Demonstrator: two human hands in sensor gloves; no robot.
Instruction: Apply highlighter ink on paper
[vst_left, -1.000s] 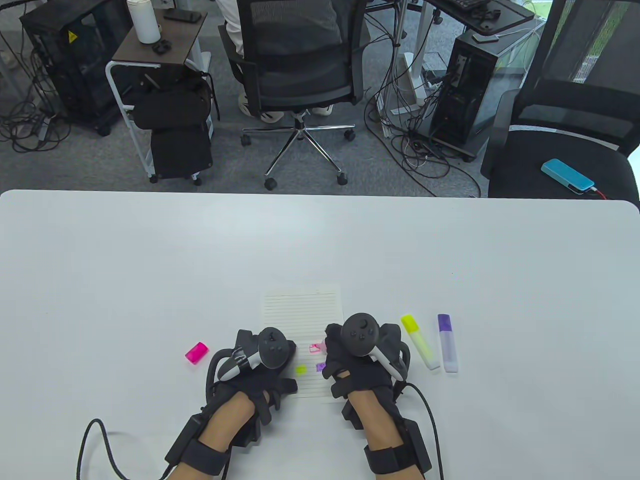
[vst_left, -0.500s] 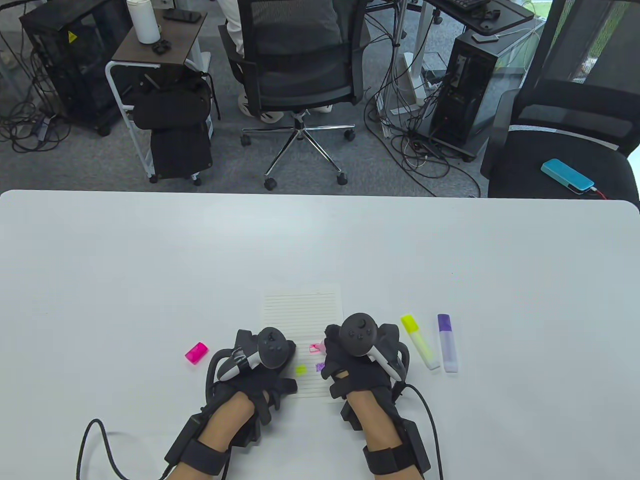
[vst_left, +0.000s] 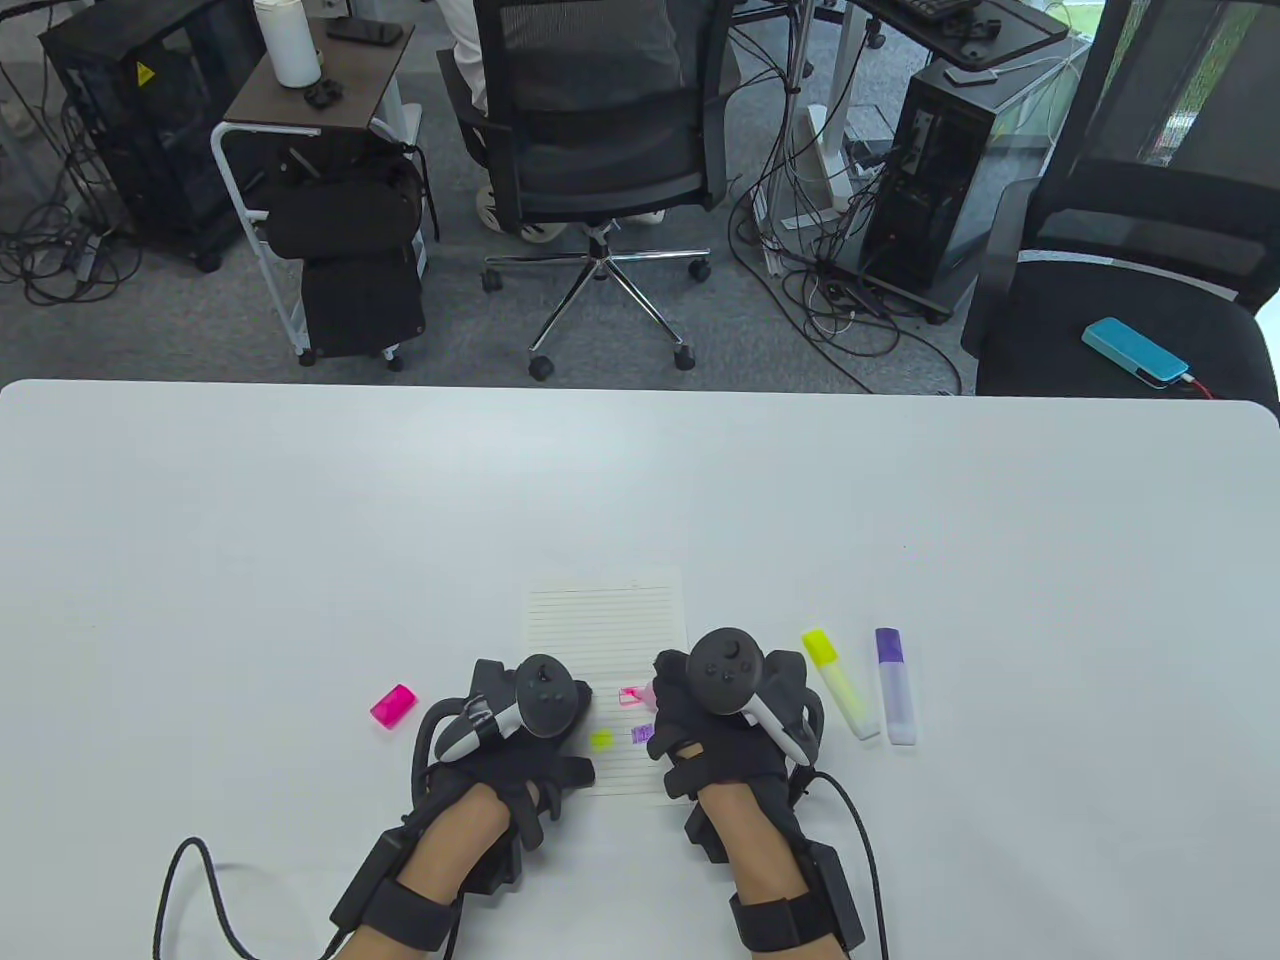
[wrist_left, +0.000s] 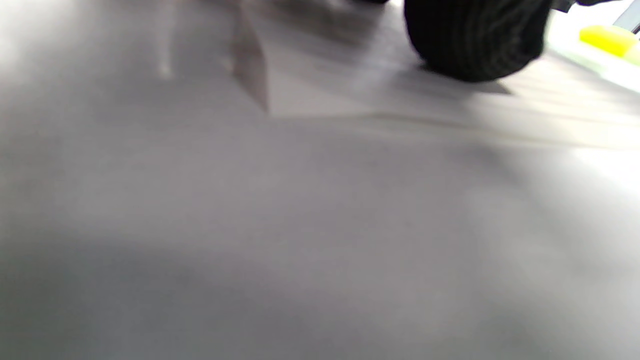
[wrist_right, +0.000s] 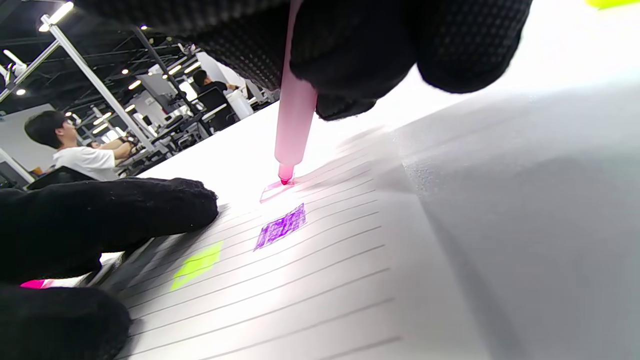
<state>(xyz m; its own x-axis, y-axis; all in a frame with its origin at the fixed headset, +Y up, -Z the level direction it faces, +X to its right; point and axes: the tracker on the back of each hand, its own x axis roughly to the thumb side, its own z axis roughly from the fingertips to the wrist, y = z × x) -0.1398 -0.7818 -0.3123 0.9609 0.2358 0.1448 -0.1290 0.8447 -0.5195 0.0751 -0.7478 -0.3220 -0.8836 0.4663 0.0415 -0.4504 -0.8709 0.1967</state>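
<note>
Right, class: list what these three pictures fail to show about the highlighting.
- Table view: the right hand hides nearly all of the pink highlighter.
- Left wrist view: blurred; only one fingertip on the paper shows.
- Right wrist view: the top edge cuts off the highlighter's upper barrel and the grip.

Behind the white table (vst_left: 300, 480) there is a grey carpet floor with many cables (vst_left: 850, 310). A black mesh office chair (vst_left: 598, 110) stands in the middle, and a person (vst_left: 465, 45) in light clothes sits behind it, mostly hidden. On the left a small white cart (vst_left: 300, 200) has a brown top; a white bottle (vst_left: 285, 40) and a dark phone (vst_left: 365, 30) are on it, and black bags (vst_left: 345, 250) hang below. A black computer tower (vst_left: 125, 130) stands far left, another tower (vst_left: 930, 190) on the right. A second black chair (vst_left: 1120, 300) on the right carries a blue flat device (vst_left: 1135, 350) with a red cable. In the right wrist view, a person in a white shirt (wrist_right: 75, 150) sits far behind.
</note>
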